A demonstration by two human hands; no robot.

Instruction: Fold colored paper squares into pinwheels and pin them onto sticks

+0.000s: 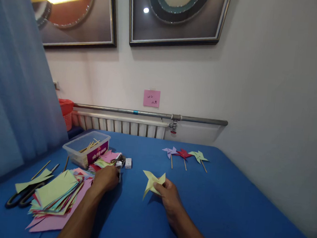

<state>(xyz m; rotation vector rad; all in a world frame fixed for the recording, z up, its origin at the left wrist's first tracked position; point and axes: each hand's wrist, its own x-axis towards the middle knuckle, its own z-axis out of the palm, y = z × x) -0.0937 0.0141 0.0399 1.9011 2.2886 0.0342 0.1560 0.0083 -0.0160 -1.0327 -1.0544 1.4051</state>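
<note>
A folded pale yellow paper pinwheel (pixel 153 183) without a stick is pinched at its centre between the thumb and fingers of my right hand (pixel 169 197), above the blue tabletop. My left hand (pixel 107 177) reaches down beside a heap of coloured paper scraps (pixel 106 160) and small metallic items (pixel 120 161). Its fingertips are hidden behind the hand, so what they touch cannot be made out. A small white box (pixel 128 163) lies just beyond it. To the left of my left forearm is a stack of coloured paper sheets (pixel 58 188).
A clear plastic box (pixel 75 143) holds thin wooden sticks. Black-handled scissors (pixel 24 196) lie at the left under pale green paper. Three finished pinwheels on sticks, lilac (pixel 170 152), red (pixel 184 154) and pale green (pixel 199 156), rest at the back right. A blue curtain (pixel 17 84) hangs left.
</note>
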